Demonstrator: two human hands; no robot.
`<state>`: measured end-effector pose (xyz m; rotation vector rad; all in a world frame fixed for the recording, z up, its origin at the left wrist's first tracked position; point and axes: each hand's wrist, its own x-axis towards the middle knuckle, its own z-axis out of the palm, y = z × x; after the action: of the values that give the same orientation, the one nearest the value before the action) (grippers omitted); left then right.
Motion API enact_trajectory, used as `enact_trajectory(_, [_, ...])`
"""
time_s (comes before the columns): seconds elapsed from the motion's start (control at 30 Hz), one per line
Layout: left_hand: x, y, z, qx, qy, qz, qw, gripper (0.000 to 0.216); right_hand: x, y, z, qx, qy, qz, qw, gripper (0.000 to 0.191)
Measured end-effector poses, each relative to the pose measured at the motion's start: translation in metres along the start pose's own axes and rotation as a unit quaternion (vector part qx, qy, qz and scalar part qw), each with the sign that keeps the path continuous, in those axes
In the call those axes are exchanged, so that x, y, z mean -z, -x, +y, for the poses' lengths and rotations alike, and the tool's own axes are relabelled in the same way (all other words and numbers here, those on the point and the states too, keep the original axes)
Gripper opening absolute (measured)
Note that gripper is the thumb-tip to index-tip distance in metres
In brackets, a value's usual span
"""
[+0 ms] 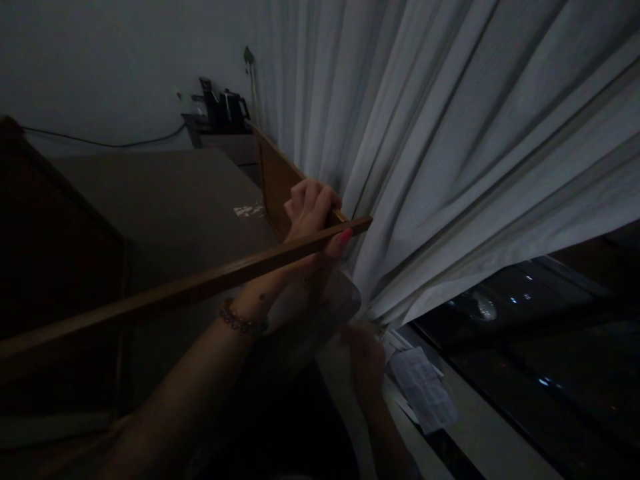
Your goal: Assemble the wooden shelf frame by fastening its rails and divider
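My left hand [313, 210], with a beaded bracelet at the wrist, is closed around the corner of a brown wooden frame. Its fingers curl over the top of the side panel [280, 177], and the thumb presses near the end of the long wooden rail [215, 277]. Lower down, my right hand [367, 360] is smeared by motion, its fingers unclear. Between the two hands is a pale, blurred, rounded thing [345, 297] whose kind I cannot make out. The scene is dark.
White curtains [400, 133] hang close on the right. Papers [425, 390] lie on the sill beside a dark window [540, 347]. A black kettle [233, 108] stands on a cabinet at the back. White scraps [245, 211] lie on the grey surface [175, 193].
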<state>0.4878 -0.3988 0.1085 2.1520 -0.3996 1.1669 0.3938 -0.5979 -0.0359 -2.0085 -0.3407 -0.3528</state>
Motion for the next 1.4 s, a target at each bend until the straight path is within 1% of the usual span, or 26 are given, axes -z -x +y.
enact_trajectory(0.07, [-0.003, 0.0, -0.002, 0.004, 0.002, 0.004, 1.0, 0.055, 0.0, -0.002, -0.002, -0.035, -0.02, 0.018, 0.999, 0.038])
enact_trajectory(0.1, [-0.003, 0.0, -0.003, 0.003, 0.002, 0.005, 1.0, 0.055, 0.0, -0.004, -0.002, -0.035, -0.015, 0.027, 0.999, 0.037])
enact_trajectory(0.13, [-0.004, 0.0, -0.003, 0.001, 0.001, 0.004, 1.0, 0.056, -0.001, -0.005, -0.001, -0.017, 0.005, 0.038, 0.999, 0.038])
enact_trajectory(0.2, [-0.003, 0.001, -0.003, -0.005, 0.002, 0.002, 1.0, 0.057, -0.001, -0.008, 0.001, 0.065, 0.083, 0.061, 0.993, 0.039])
enact_trajectory(0.27, [-0.002, 0.001, -0.004, -0.009, 0.004, 0.002, 1.0, 0.058, -0.003, -0.01, 0.002, 0.159, 0.174, 0.076, 0.969, 0.038])
enact_trajectory(0.3, [-0.002, 0.001, -0.004, -0.01, 0.005, 0.002, 1.0, 0.058, -0.004, -0.01, 0.002, 0.19, 0.21, 0.078, 0.956, 0.037])
enact_trajectory(0.37, [-0.002, 0.0, -0.004, -0.011, 0.003, 0.003, 1.0, 0.058, -0.007, -0.01, 0.0, 0.212, 0.249, 0.069, 0.943, 0.035])
enact_trajectory(0.57, [-0.006, 0.001, -0.009, -0.016, -0.002, 0.01, 1.0, 0.057, -0.015, -0.007, -0.004, 0.193, 0.281, 0.048, 0.939, 0.039])
enact_trajectory(0.67, [-0.009, 0.001, -0.011, -0.018, 0.003, 0.019, 1.0, 0.056, -0.017, -0.007, -0.003, 0.184, 0.289, 0.038, 0.939, 0.038])
enact_trajectory(0.83, [-0.013, 0.001, -0.013, -0.012, 0.003, 0.018, 1.0, 0.055, -0.018, -0.006, -0.001, 0.181, 0.286, 0.042, 0.94, 0.043])
enact_trajectory(0.9, [-0.014, 0.002, -0.013, -0.008, 0.007, 0.021, 1.0, 0.055, -0.019, -0.006, -0.002, 0.167, 0.282, 0.05, 0.944, 0.044])
enact_trajectory(1.03, [-0.016, 0.001, -0.014, -0.004, 0.007, 0.015, 1.0, 0.055, -0.022, -0.006, -0.003, 0.115, 0.26, 0.056, 0.957, 0.048])
enact_trajectory(1.1, [-0.017, 0.001, -0.015, 0.001, 0.003, 0.012, 1.0, 0.055, -0.024, -0.005, -0.003, 0.108, 0.251, 0.059, 0.96, 0.049])
enact_trajectory(1.2, [-0.017, 0.0, -0.015, 0.004, 0.006, 0.01, 1.0, 0.056, -0.025, -0.003, -0.001, 0.124, 0.263, 0.062, 0.955, 0.047])
enact_trajectory(1.33, [-0.014, 0.001, -0.012, -0.002, 0.007, 0.014, 1.0, 0.056, -0.025, 0.0, 0.002, 0.166, 0.294, 0.071, 0.939, 0.041])
enact_trajectory(1.4, [-0.012, 0.001, -0.011, -0.004, 0.008, 0.019, 1.0, 0.056, -0.027, 0.0, 0.001, 0.183, 0.303, 0.065, 0.933, 0.041])
